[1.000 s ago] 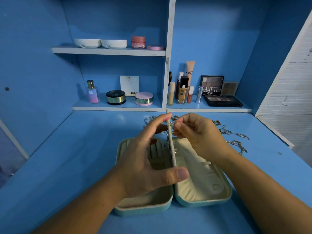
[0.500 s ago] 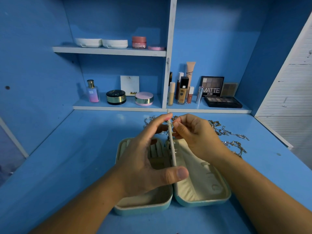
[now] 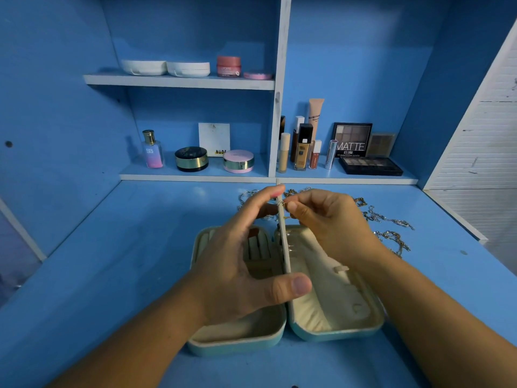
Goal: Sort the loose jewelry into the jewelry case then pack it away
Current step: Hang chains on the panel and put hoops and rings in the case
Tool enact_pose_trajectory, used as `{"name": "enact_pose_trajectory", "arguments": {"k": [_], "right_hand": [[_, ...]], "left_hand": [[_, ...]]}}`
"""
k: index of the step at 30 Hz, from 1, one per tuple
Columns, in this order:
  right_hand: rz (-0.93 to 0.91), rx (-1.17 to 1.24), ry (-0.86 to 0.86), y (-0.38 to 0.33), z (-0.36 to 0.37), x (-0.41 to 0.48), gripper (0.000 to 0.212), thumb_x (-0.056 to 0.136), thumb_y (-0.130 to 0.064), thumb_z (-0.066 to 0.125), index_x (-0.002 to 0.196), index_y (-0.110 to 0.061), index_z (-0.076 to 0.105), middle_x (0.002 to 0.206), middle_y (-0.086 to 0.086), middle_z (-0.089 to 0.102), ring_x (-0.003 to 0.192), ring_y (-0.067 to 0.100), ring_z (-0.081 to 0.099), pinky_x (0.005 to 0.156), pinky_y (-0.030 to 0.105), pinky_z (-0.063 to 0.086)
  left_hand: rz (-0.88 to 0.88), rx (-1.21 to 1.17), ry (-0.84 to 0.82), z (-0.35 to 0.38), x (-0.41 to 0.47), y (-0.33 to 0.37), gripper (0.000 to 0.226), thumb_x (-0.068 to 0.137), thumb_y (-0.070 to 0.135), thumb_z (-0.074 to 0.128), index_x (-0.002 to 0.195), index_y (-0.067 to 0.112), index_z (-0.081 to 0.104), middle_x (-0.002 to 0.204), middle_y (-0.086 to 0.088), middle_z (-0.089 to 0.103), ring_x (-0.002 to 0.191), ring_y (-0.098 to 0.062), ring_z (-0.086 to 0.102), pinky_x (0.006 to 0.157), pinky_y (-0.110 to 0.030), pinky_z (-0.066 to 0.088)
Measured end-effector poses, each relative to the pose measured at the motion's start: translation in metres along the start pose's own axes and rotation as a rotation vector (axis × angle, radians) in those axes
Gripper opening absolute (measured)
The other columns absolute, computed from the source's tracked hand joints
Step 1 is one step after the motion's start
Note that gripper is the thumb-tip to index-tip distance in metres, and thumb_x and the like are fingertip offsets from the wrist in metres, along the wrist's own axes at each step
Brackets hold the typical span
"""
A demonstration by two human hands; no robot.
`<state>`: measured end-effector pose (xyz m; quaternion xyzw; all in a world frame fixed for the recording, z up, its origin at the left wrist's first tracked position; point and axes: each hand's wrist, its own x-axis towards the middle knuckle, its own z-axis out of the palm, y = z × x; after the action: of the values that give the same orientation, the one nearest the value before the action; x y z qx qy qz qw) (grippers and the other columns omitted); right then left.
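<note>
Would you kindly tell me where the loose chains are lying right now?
In the head view, the loose chains lie on the blue desk at right, just behind the open jewelry case and the right hand.

A home vanity nook is showing: shelves (image 3: 179, 81) are holding perfume (image 3: 153, 151), compacts (image 3: 191, 159), foundation (image 3: 302, 152) and eyeshadow palettes (image 3: 370, 165).
</note>
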<state>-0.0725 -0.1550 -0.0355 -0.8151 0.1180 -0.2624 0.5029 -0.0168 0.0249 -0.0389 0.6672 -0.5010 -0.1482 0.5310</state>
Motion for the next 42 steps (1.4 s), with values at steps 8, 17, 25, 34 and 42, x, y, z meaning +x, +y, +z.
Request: {"name": "enact_pose_trajectory", "arguments": {"k": [8, 17, 25, 34, 42], "right_hand": [[-0.127, -0.179, -0.021, 0.002, -0.001, 0.003, 0.019, 0.090, -0.014, 0.062, 0.083, -0.032, 0.060, 0.078, -0.014, 0.062, 0.070, -0.008, 0.057, 0.063, 0.007, 0.044], [-0.075, -0.213, -0.090, 0.000, -0.005, 0.007, 0.016, 0.090, -0.018, 0.062, 0.080, -0.030, 0.061, 0.073, -0.008, 0.064, 0.062, 0.000, 0.057, 0.061, 0.018, 0.047], [0.340, 0.412, -0.176, -0.011, -0.051, 0.005, 0.020, 0.100, -0.020, 0.040, 0.102, -0.012, 0.058, 0.071, 0.004, 0.065, 0.060, 0.016, 0.053, 0.050, 0.020, 0.047], [0.341, -0.121, -0.412, 0.005, -0.071, 0.010, 0.029, 0.090, -0.010, 0.061, 0.117, -0.019, 0.064, 0.101, 0.001, 0.074, 0.097, 0.014, 0.069, 0.087, 0.022, 0.054], [0.294, -0.395, -0.420, 0.012, -0.069, 0.012, 0.026, 0.089, -0.022, 0.065, 0.113, -0.032, 0.065, 0.097, -0.009, 0.072, 0.094, 0.010, 0.066, 0.093, 0.028, 0.048]], "left_hand": [[0.002, 0.016, 0.008, 0.001, 0.000, 0.001, 0.104, 0.053, 0.082, 0.069, 0.143, 0.051, 0.028, 0.141, 0.019, 0.049, 0.129, -0.006, 0.049, 0.107, -0.042, 0.043], [-0.010, 0.048, -0.021, 0.000, 0.001, 0.000, 0.104, 0.052, 0.084, 0.067, 0.143, 0.056, 0.025, 0.145, 0.018, 0.044, 0.132, -0.008, 0.047, 0.108, -0.043, 0.041], [-0.091, 0.166, 0.005, -0.010, 0.003, -0.008, 0.097, 0.057, 0.090, 0.054, 0.143, 0.056, 0.025, 0.146, 0.026, 0.039, 0.139, 0.004, 0.031, 0.115, -0.040, 0.029], [-0.253, 0.766, -0.210, -0.018, 0.003, -0.020, 0.108, 0.057, 0.094, 0.039, 0.149, 0.043, 0.016, 0.153, 0.026, 0.012, 0.144, 0.000, 0.010, 0.120, -0.031, 0.015], [-0.245, 0.812, -0.206, -0.017, 0.004, -0.023, 0.110, 0.056, 0.096, 0.032, 0.150, 0.041, 0.016, 0.154, 0.023, 0.011, 0.143, -0.003, 0.013, 0.120, -0.032, 0.015]]}}
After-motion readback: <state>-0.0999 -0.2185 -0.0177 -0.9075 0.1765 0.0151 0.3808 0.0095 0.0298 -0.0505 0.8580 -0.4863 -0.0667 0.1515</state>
